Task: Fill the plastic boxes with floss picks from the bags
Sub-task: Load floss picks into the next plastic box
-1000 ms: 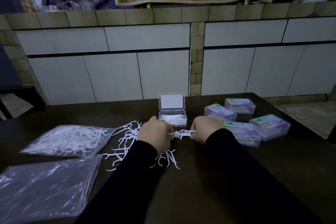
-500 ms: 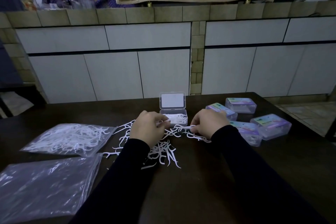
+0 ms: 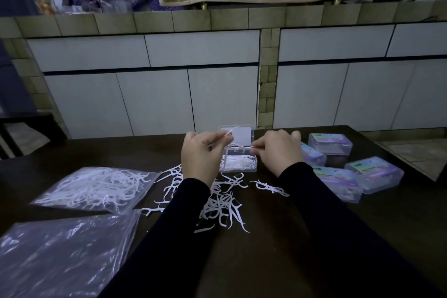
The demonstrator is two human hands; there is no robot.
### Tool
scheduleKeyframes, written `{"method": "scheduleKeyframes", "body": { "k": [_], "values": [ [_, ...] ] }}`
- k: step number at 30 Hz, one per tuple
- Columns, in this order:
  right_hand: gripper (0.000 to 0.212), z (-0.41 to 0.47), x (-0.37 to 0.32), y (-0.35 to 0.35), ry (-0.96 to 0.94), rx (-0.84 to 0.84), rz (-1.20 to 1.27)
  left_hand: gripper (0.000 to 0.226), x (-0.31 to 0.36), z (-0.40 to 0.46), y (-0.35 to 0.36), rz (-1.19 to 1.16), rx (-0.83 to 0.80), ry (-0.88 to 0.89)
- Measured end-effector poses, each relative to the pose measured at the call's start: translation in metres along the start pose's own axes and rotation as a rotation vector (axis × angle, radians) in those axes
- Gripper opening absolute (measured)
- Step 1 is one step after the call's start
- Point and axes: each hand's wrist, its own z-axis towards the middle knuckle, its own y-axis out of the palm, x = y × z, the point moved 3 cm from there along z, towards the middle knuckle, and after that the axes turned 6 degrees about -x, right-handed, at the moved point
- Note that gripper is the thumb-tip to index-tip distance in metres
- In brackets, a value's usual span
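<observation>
An open clear plastic box [image 3: 251,168], lid raised, stands mid-table with white floss picks inside. My left hand [image 3: 202,156] pinches a floss pick [image 3: 229,133] just in front of the box's left side. My right hand [image 3: 278,151] pinches another floss pick [image 3: 242,147] above the box's right side. A loose pile of floss picks [image 3: 222,203] lies on the dark table below my hands. A clear bag with floss picks [image 3: 96,187] lies to the left.
Several closed plastic boxes with coloured labels [image 3: 373,174] sit at the right of the table. A flat, crumpled clear bag [image 3: 58,254] lies at the front left. A small cluster of picks [image 3: 271,186] rests near my right sleeve. Tiled cabinets stand behind the table.
Both hands rose from the pile and moved toward the open box, each now holding a pick up over it. A small bunch of picks was left on the table by my right wrist.
</observation>
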Motion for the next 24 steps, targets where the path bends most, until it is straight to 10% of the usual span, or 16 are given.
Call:
{"method": "scheduleKeyframes", "body": {
  "k": [15,24],
  "values": [
    [0.024,0.028,0.009,0.035,-0.153,-0.033,0.129,0.011,-0.016,0.029,0.027,-0.103,0.059,-0.033],
    [0.077,0.025,0.018,0.039,-0.128,-0.095,0.061,0.012,-0.02,0.027,0.046,0.191,-0.068,0.282]
  ]
}}
